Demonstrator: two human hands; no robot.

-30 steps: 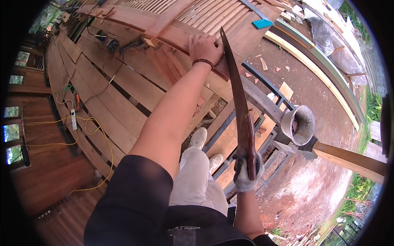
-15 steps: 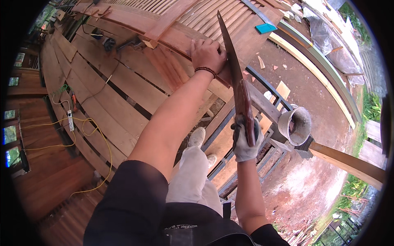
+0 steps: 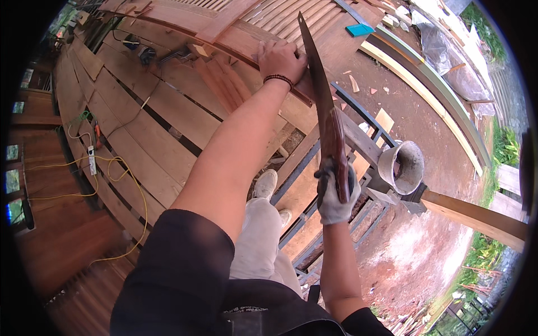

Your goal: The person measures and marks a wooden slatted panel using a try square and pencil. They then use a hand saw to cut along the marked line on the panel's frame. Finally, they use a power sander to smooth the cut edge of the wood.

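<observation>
My right hand (image 3: 337, 193), in a white-and-dark work glove, grips the brown wooden handle of a handsaw (image 3: 320, 78). The saw's long blade points away from me, its edge at the end of a reddish wooden slatted panel (image 3: 230, 25). Bare and with a dark bead bracelet on the wrist, my left hand (image 3: 282, 61) clasps the panel's end just left of the blade. Its fingers curl over the wood, and their tips are partly hidden. Whether the teeth are sunk in the wood cannot be made out.
A square with a teal handle (image 3: 358, 29) lies on the panel's far right. A cement-stained bucket (image 3: 401, 168) stands right of the saw by a timber beam (image 3: 473, 218). Gapped floor planks (image 3: 162, 131), a yellow cord (image 3: 144, 207) and a power strip (image 3: 92, 159) are at left.
The saw and my right hand have shifted slightly toward me. My left hand keeps its hold on the panel, while the whole view has moved a little.
</observation>
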